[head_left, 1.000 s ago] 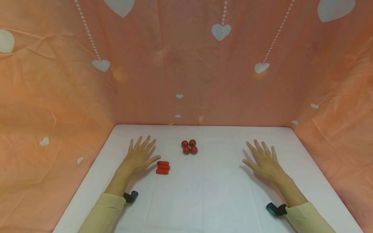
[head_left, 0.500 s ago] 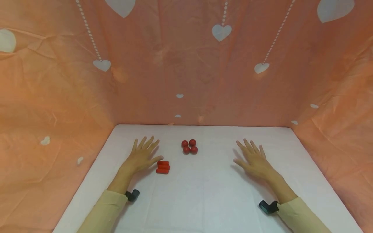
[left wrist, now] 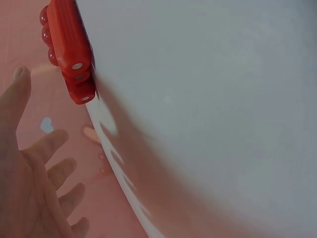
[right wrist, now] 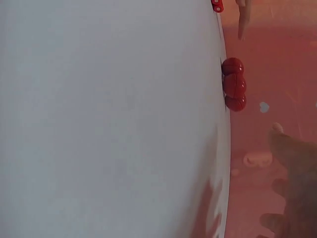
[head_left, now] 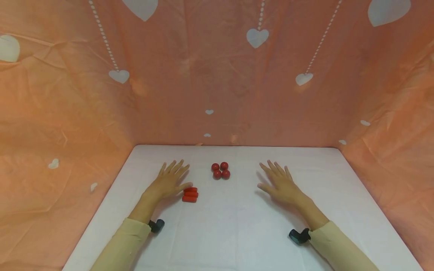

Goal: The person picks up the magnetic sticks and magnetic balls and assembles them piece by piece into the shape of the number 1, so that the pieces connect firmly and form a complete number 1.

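In the head view, several shiny red balls sit in a tight cluster toward the far middle of the white table. Three red cylinders lie side by side, nearer and to the left. My left hand hovers with fingers spread, its thumb overlapping the far cylinder from above; the left wrist view has a gap between thumb and cylinders. To the right of the balls, my right hand is held over the table, fingers spread and holding nothing. The right wrist view also catches the balls, apart from that hand.
A white table spreads under both arms. An orange cloth with pale hearts hangs behind it and along both sides. Dark wrist cameras sit on the left wrist and the right wrist.
My right hand has moved left, closer to the balls. The left hand has shifted slightly right, its thumb now over the far cylinder. Balls and cylinders stay in place.
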Available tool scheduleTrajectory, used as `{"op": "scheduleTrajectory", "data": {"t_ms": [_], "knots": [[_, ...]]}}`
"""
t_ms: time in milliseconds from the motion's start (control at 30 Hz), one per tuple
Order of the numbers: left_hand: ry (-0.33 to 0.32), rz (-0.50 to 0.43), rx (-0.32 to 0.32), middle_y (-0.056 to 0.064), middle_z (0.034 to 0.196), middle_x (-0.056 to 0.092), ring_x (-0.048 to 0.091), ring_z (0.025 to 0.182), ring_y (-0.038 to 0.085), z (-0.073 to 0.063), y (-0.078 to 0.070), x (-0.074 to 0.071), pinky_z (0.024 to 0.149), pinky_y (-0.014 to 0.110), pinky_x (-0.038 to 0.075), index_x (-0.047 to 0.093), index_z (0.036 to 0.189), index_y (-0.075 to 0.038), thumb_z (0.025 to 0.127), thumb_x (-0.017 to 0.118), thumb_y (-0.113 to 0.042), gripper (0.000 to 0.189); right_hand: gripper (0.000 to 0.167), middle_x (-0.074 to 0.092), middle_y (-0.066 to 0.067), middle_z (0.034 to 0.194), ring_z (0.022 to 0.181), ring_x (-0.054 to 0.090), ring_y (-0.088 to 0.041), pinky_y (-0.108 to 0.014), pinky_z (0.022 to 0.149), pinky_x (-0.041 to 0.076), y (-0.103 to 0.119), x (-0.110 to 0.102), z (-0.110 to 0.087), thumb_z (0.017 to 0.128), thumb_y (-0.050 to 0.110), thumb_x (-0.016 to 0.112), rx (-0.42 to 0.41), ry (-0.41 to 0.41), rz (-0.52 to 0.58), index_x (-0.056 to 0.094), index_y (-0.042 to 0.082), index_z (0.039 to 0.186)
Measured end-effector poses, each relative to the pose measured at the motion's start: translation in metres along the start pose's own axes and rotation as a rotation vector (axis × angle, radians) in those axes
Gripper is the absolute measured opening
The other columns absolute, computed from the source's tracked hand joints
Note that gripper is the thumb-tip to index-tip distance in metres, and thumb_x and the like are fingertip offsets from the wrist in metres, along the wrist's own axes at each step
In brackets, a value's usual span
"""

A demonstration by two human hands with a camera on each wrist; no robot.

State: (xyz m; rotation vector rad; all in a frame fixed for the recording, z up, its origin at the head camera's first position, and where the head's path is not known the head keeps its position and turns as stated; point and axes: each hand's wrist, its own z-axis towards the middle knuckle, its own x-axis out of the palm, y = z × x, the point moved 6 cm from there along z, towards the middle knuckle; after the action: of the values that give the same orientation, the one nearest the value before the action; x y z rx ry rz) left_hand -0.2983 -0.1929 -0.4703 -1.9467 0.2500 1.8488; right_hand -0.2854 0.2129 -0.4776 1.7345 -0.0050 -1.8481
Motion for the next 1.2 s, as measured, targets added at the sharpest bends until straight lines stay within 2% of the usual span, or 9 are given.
{"op": "scheduleTrajectory", "data": {"t_ms": [267, 467, 600, 733, 900, 1033, 1200], "knots": [[0.054, -0.036, 0.007, 0.022, 0.174, 0.026, 0.019, 0.161, 0.048, 0.000, -0.002, 0.000, 0.129, 0.066, 0.005, 0.036, 0.167, -0.008, 0.107, 0.058, -0.056, 0.079, 0.084, 0.021, -0.023, 0.176, 0.162, 0.016, -0.048, -0.070, 0.127, 0.002, 0.009, 0.013, 0.014, 0.105, 0.055, 0.064, -0.036, 0.027, 0.031, 0.029, 0.017, 0.171], [0.067, -0.046, 0.045, 0.023, 0.172, 0.033, 0.023, 0.160, 0.047, 0.001, -0.003, 0.000, 0.130, 0.063, 0.010, 0.042, 0.164, -0.007, 0.106, 0.060, -0.054, 0.076, 0.083, 0.025, -0.021, 0.175, 0.162, 0.020, -0.045, -0.066, 0.128, 0.009, 0.016, 0.019, 0.025, 0.105, 0.054, 0.064, -0.076, 0.038, 0.076, 0.028, 0.018, 0.171], [0.078, -0.063, 0.064, 0.022, 0.168, 0.040, 0.029, 0.158, 0.045, 0.002, -0.005, -0.001, 0.129, 0.061, 0.017, 0.049, 0.160, -0.009, 0.106, 0.063, -0.052, 0.071, 0.083, 0.029, -0.016, 0.175, 0.161, 0.025, -0.041, -0.063, 0.128, 0.020, 0.021, 0.022, 0.030, 0.104, 0.056, 0.065, -0.069, 0.066, 0.137, 0.029, 0.023, 0.171], [0.101, -0.090, 0.042, 0.020, 0.165, 0.046, 0.036, 0.155, 0.044, 0.003, -0.004, 0.000, 0.126, 0.062, 0.026, 0.055, 0.156, -0.012, 0.105, 0.066, -0.050, 0.065, 0.081, 0.037, -0.010, 0.172, 0.160, 0.032, -0.036, -0.060, 0.127, 0.026, 0.025, 0.027, 0.036, 0.103, 0.056, 0.067, -0.067, 0.079, 0.173, 0.032, 0.027, 0.170], [0.114, -0.102, 0.030, 0.016, 0.159, 0.054, 0.045, 0.150, 0.041, 0.004, -0.003, 0.002, 0.122, 0.061, 0.035, 0.060, 0.152, -0.014, 0.105, 0.068, -0.047, 0.058, 0.077, 0.042, -0.004, 0.170, 0.159, 0.035, -0.031, -0.055, 0.127, 0.028, 0.031, 0.030, 0.042, 0.103, 0.050, 0.070, -0.076, 0.083, 0.207, 0.037, 0.026, 0.168], [0.118, -0.123, 0.031, 0.012, 0.152, 0.061, 0.051, 0.146, 0.038, 0.002, -0.005, 0.001, 0.120, 0.060, 0.039, 0.065, 0.147, -0.016, 0.105, 0.069, -0.042, 0.049, 0.074, 0.044, -0.005, 0.168, 0.157, 0.037, -0.031, -0.055, 0.127, 0.029, 0.035, 0.033, 0.046, 0.102, 0.044, 0.074, -0.061, 0.098, 0.251, 0.041, 0.025, 0.166], [0.118, -0.145, 0.042, 0.007, 0.140, 0.070, 0.060, 0.137, 0.034, 0.002, -0.010, -0.001, 0.116, 0.055, 0.045, 0.073, 0.135, -0.016, 0.105, 0.071, -0.034, 0.035, 0.070, 0.047, -0.004, 0.165, 0.156, 0.039, -0.030, -0.055, 0.126, 0.030, 0.037, 0.039, 0.051, 0.102, 0.042, 0.074, -0.034, 0.114, 0.264, 0.043, 0.028, 0.164]]}}
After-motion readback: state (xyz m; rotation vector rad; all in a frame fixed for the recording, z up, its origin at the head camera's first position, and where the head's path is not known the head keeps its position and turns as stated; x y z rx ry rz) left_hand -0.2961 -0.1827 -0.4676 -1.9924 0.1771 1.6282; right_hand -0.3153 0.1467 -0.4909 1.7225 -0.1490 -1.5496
